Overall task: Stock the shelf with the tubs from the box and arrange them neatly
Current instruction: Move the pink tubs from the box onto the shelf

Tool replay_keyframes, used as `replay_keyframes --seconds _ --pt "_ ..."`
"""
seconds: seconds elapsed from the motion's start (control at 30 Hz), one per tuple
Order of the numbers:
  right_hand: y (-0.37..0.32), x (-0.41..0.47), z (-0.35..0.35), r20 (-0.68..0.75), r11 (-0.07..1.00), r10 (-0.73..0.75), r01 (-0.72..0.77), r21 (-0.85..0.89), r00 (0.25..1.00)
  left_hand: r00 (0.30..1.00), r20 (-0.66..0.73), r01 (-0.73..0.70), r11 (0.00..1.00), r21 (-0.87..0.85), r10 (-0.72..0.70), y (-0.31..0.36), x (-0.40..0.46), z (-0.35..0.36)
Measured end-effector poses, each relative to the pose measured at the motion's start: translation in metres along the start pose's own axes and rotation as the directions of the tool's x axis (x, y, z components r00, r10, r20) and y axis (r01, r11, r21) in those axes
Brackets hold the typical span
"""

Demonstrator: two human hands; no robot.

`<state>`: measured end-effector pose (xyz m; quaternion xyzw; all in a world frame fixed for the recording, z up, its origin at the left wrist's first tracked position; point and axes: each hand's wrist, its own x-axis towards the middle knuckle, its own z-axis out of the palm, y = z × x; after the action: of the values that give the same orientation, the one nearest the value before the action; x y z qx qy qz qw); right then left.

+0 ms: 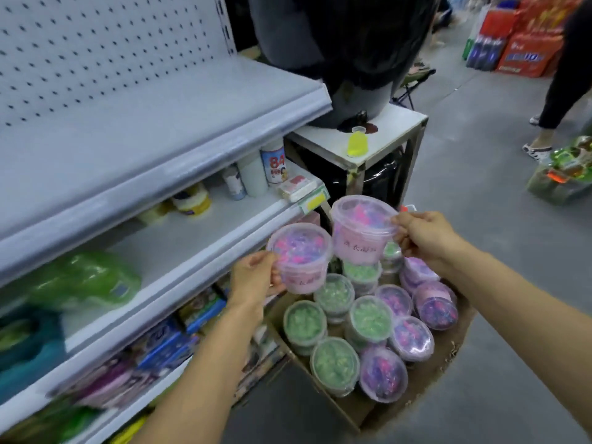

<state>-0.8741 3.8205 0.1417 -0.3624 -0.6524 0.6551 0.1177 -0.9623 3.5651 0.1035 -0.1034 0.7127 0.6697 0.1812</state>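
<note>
Carrying two clear lidded plastic tubs of pink-and-purple beads, one (299, 256) gripped by the left hand (256, 278), the other (362, 229) pinched at its rim by the right hand (423, 238). Hovering above the brown cardboard box (429, 389) of green and purple tubs (371, 318), beside the grey metal shelf (179, 248) left of both hands. Probably needing a leftward swing next, setting both upright on the bare board.

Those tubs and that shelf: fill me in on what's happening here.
A person is stocking a shop shelf from a cardboard box on the floor. The left hand holds one pink tub and the right hand holds another pink tub, both lifted above the box and near the middle shelf. Neither is on the shelf yet. Many green tubs and purple tubs remain in the box.
</note>
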Motion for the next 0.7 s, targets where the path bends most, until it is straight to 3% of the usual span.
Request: replay_keyframes --seconds 0.23,0.47,0.7 --pt "-0.067 -0.085 0.108 0.241 0.982 -0.148 0.172 -0.08 0.959 0.98 -0.157 -0.142 0.985 -0.1 0.126 0.052 -0.063 -0.152" --pt "-0.113 -0.202 0.252 0.467 0.975 -0.213 0.218 0.044 0.858 0.936 -0.289 -0.238 0.966 -0.101 0.2 0.076 -0.139 -0.345" --pt "-0.144 -0.319 0.416 0.597 0.96 -0.277 0.236 0.148 0.753 0.874 -0.424 -0.305 0.947 -0.103 0.236 0.097 -0.208 -0.538"
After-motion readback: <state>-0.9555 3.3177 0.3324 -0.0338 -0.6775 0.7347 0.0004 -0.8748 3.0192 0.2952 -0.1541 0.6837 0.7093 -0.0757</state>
